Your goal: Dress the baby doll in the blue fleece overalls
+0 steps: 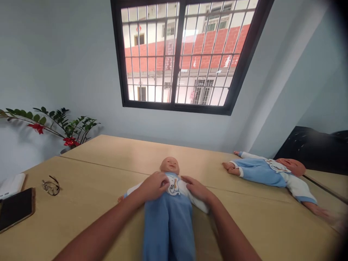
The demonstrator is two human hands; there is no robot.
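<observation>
A baby doll (169, 165) in a blue and white romper lies on its back on the wooden table (108, 170), head away from me. My left hand (153, 185) rests on the doll's chest at its right shoulder, fingers curled on the cloth. My right hand (196, 188) lies on the other side of the chest, fingers pressed on the white sleeve. Both hands flank a small elephant picture on the bib (174, 187). The doll's blue legs (168, 228) stretch toward me between my forearms.
A second doll (268, 171) in the same clothes lies at the right. Glasses (50, 186), a dark phone (15, 208) and a white object (12, 184) sit at the left. A potted plant (67, 132) with red flowers stands at the back left, under a barred window (185, 54).
</observation>
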